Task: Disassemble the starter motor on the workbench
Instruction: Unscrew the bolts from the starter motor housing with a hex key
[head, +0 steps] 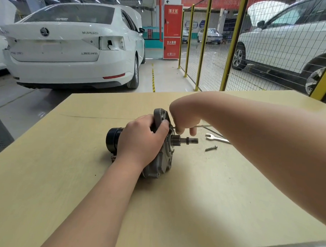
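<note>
Workbench point(62, 175): left fingers point(163, 126) wrap starter motor point(156, 168); right fingers point(179, 130) pinch rod point(204, 125).

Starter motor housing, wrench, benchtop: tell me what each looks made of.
Starter motor housing: dull grey with a rough matte surface, probably cast aluminium. Wrench: bright, reflective silver, likely plated steel. Benchtop: pale yellowish, smooth and matte; plywood or laminated board, I cannot tell which.

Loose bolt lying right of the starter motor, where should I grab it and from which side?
Pinch the bolt across the middle of its shank, coming straight down from above. It lies flat on the workbench, head toward the right, clear of the wrench beyond it and the pinion shaft to its left.
</note>
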`<state>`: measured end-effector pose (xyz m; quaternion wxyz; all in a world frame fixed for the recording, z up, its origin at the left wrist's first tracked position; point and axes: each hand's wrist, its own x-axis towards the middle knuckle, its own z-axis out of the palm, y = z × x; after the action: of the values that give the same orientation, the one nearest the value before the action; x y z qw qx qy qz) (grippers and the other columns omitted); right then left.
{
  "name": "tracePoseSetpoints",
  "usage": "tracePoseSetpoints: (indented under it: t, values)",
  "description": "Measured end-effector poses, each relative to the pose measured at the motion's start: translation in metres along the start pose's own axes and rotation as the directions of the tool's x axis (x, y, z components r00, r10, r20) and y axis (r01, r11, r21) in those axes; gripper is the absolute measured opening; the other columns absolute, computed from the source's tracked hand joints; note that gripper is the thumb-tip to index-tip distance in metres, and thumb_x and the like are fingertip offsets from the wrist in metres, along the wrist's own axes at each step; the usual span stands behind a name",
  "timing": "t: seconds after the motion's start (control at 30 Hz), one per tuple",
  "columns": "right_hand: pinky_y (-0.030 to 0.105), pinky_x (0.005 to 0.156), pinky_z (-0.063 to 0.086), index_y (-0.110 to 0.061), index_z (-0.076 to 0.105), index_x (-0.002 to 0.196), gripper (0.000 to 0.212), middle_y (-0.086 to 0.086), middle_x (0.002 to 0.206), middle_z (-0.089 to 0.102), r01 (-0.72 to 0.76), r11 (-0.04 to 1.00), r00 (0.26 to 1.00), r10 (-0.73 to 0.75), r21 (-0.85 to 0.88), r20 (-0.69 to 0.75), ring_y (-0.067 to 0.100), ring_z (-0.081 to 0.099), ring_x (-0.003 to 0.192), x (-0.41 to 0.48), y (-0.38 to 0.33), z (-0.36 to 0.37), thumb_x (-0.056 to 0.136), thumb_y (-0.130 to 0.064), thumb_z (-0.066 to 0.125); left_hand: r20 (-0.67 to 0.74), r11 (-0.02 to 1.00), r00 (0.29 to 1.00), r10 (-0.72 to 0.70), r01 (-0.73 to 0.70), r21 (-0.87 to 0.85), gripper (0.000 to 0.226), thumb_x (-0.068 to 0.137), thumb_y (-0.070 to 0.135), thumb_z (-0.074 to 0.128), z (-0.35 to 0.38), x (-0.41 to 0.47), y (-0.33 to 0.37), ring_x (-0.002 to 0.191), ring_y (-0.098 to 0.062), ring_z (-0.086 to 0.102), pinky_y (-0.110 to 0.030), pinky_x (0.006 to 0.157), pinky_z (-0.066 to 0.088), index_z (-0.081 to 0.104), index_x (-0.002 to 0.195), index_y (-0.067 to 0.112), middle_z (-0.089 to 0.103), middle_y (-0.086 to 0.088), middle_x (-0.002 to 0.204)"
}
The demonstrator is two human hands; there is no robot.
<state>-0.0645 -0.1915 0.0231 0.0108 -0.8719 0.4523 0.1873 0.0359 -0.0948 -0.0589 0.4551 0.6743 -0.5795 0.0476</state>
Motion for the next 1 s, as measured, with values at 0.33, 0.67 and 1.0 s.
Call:
tracePoseSetpoints:
  t: [0.33, 0.67, 1.0]
  values:
    - [0.03, 0.082, 0.05, -0.015, 0.06, 0.08, 0.018, -0.009, 0.057, 0.07, 0.012, 1.0, 1.0, -0.011, -0.003, 0.026, 0.007, 0.067, 0.079, -0.005, 0.002, -0.009, 0.093, -0.014, 0.049, 0.0, 1.0, 1.0, 0.002, -0.002, -0.009, 0.032, 0.087, 0.046, 0.05, 0.0, 0.0, -0.001, 0.059, 0.0, 0.048, -0.021, 0.046, 0.024, 0.051, 0.063, 0.025, 0.051, 0.011, 0.057]
    - [0.028, 0.059, 0.054, -0.009, 0.058, 0.068, 0.023, 0.002, 0.052, 0.064, 0.003, 0.999, 0.996, -0.008, -0.048, -0.087, 0.017, 0.063, 0.052, 0.003, 0.006, 0.006, 0.084, -0.024, 0.063, 0.042, 0.995, 0.999, 0.028, -0.024, -0.095, 0.034, 0.084, 0.051, 0.044, -0.003, 0.003, -0.002, 0.062, -0.002, 0.049, -0.024, 0.05, 0.029, 0.049, 0.063, 0.026, 0.051, 0.01, 0.061]
    - [0.027, 0.052, 0.042, -0.008, 0.049, 0.066, 0.027, 0.006, 0.066, 0.053, 0.055, 0.997, 0.991, -0.061, -0.051, -0.123, 0.023, 0.054, 0.061, -0.002, 0.003, 0.017, 0.092, -0.012, 0.043, 0.448, 0.994, 0.892, -0.065, 0.019, 0.105, 0.048, 0.073, 0.073, 0.035, -0.009, 0.024, -0.006, 0.08, -0.019, 0.058, -0.033, 0.063, 0.04, 0.056, 0.065, 0.03, 0.061, 0.009, 0.071]
